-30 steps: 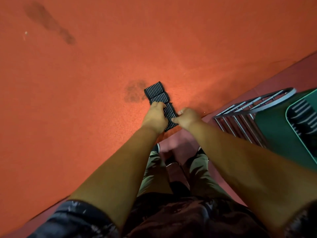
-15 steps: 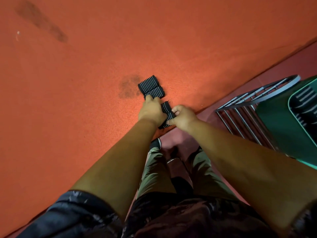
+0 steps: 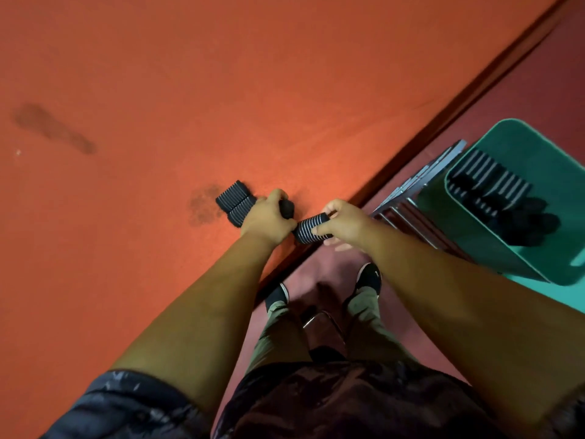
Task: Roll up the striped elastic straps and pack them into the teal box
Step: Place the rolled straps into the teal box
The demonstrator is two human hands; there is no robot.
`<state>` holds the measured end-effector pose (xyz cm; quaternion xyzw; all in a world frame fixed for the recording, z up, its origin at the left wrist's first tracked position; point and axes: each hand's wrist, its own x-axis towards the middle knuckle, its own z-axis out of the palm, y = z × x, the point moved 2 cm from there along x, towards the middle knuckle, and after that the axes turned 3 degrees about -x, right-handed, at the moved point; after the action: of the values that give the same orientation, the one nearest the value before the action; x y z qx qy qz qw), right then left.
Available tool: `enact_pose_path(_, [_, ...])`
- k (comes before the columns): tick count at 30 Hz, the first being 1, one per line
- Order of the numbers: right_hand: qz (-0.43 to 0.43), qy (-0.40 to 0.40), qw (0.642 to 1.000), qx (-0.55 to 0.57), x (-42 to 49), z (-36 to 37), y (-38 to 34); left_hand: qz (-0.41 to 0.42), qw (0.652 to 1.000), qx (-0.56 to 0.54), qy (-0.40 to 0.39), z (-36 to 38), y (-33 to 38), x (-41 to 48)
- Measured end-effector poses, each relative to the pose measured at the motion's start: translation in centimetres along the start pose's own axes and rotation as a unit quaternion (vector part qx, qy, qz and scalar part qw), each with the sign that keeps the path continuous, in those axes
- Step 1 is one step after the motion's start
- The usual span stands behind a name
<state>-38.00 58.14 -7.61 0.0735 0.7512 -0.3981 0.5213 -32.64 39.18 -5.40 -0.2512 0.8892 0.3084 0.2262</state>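
At the counter's near edge, the left hand curls its fingers round a strap lying out toward 10 o'clock. At its 3 o'clock, the right hand pinches a striped roll. Farther toward 3 o'clock, the box holds more straps.

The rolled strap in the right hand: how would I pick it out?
Find the near edge of the orange table. There the right hand grips a striped roll, dark with white lines, unlike the flat straps lying by the left hand.
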Motion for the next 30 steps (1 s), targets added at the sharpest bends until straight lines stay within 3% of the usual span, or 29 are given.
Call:
enact_pose_path(6, [-0.029,0.063,0.994,0.079,-4.6,-9.3,1.0,0.077,0.997,0.001,-0.009,0.1,9.6,1.9])
enact_pose_path(15, [-0.027,0.249,0.951,0.179,-11.7,-21.7,5.9,0.200,0.979,0.013,-0.040,4.1,25.8,2.4])
enact_pose_path(23, [0.049,0.372,0.918,0.129,-15.7,-29.2,15.5,0.282,0.950,0.062,-0.120,12.0,35.7,0.8])
enact_pose_path(27, [0.088,0.386,0.912,0.104,-16.8,-30.4,19.3,0.281,0.941,0.096,-0.161,16.4,37.9,0.3])
enact_pose_path(30, [0.099,0.362,0.927,0.019,-16.4,-30.7,21.1,0.278,0.933,0.121,-0.194,19.4,38.5,0.3])
